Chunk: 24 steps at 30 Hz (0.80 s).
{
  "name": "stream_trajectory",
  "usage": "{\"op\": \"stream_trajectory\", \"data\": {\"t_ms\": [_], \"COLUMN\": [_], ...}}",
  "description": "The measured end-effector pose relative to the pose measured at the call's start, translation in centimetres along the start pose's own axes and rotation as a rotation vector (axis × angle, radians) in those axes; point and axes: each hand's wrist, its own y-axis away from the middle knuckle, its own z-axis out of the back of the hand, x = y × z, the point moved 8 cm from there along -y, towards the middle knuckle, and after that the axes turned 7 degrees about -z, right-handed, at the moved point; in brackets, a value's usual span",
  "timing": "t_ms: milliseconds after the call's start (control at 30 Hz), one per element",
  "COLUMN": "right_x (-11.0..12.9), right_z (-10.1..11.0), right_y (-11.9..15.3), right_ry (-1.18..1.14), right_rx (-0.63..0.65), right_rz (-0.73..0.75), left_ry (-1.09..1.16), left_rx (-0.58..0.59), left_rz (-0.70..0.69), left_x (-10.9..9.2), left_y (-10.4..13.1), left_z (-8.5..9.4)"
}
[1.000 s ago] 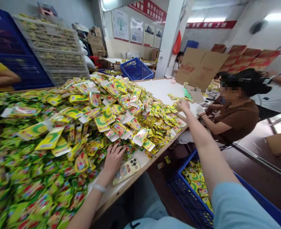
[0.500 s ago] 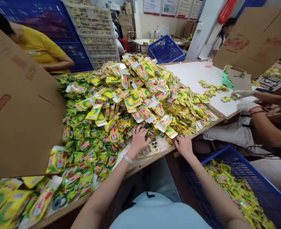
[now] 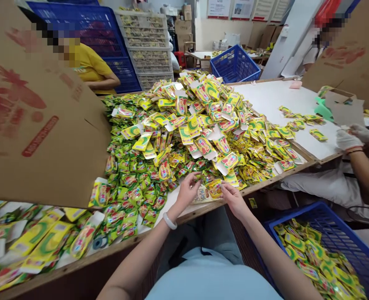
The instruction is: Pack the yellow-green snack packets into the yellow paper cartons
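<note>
A person in a light blue top works at a table (image 3: 267, 89) heaped with packets. The right hand (image 3: 232, 199) pinches a yellow packet (image 3: 214, 188) by its edge, at the table's near side, over a partly covered phone (image 3: 201, 195). The left hand (image 3: 187, 191), just beside it, has curled fingers; whether they grip anything, I cannot tell. Beyond both rises a pile (image 3: 199, 135) of yellow packets, with green packets (image 3: 132, 193) to its left. A blue basket (image 3: 340, 231) of packets sits below at right, near a co-worker's gloved hands (image 3: 349, 141).
</note>
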Motion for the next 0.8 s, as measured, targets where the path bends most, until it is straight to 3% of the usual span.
{"op": "stream_trajectory", "data": {"t_ms": [100, 200, 300, 433, 500, 600, 667, 733, 800], "right_x": [1.0, 2.1, 2.5, 2.3, 2.1, 1.6, 1.5, 1.7, 2.0], "right_z": [-2.8, -4.3, -4.7, -4.0, -4.2, -5.8, -6.0, -5.4, -4.8], "right_y": [-0.2, -0.1, 0.5, 0.9, 0.6, 0.4, 0.1, -0.4, -0.4], "right_ry": [-0.159, -0.200, -0.161, -0.018, -0.008, 0.005, 0.098, 0.250, 0.386], "right_rx": [0.034, 0.034, 0.052, 0.068, 0.187, 0.505, 0.551, 0.438, 0.317], "right_rz": [-0.041, -0.047, -0.043, -0.042, -0.056, -0.097, -0.065, 0.032, 0.135], "left_ry": [0.326, 0.502, 0.543, 0.415, 0.327, 0.150, -0.036, -0.308, -0.622], "left_rx": [-0.068, -0.093, -0.119, -0.148, -0.089, 0.031, 0.058, -0.009, -0.140], "left_rz": [0.174, 0.260, 0.318, 0.330, 0.277, 0.124, 0.062, 0.106, 0.245], "left_x": [-0.3, -0.6, -0.2, 0.2, -0.6, -2.6, -3.2, -2.5, -1.0], "left_y": [2.3, 3.9, 5.0, 6.1, 6.4, 6.2, 5.1, 3.1, 0.7], "left_z": [0.1, 0.2, 0.4, 0.4, 0.3, 1.0, 2.9, 6.3, 10.5]}}
